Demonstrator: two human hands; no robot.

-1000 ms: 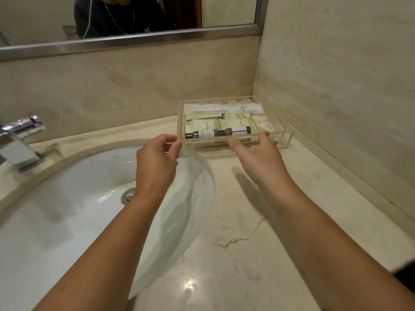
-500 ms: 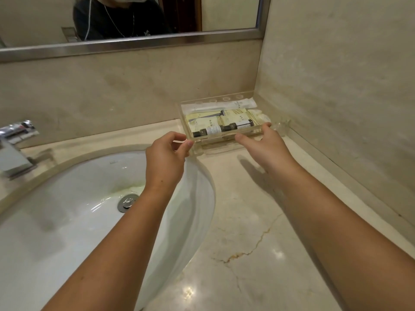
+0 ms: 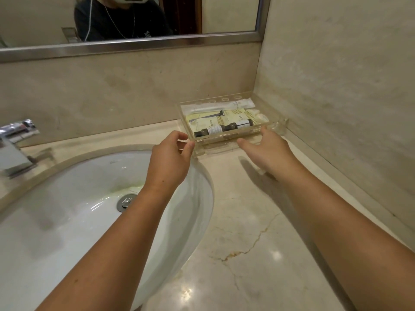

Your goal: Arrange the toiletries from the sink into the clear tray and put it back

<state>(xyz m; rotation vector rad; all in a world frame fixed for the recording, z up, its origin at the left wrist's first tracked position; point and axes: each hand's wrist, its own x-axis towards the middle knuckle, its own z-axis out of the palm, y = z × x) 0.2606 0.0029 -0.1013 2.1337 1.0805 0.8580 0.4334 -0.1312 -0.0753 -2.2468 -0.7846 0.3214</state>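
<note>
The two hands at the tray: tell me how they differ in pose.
The left hand is curled, thumb and forefinger pinched at the clear tray's near left corner; the right hand lies flatter, fingers spread along its front edge. The left hangs over the sink, the right over the counter. Both reach forward, backs up.

Both bare forearms extend forward from the lower frame edge toward the upper centre. Left hand point(image 3: 169, 159): back of hand up, fingers curled, thumb and index fingertips pinched together at the frame centre. Right hand point(image 3: 267, 149): palm down, fingers extended and slightly spread, thumb pointing left, wrist lowered. The hands are apart, at similar height.
</note>
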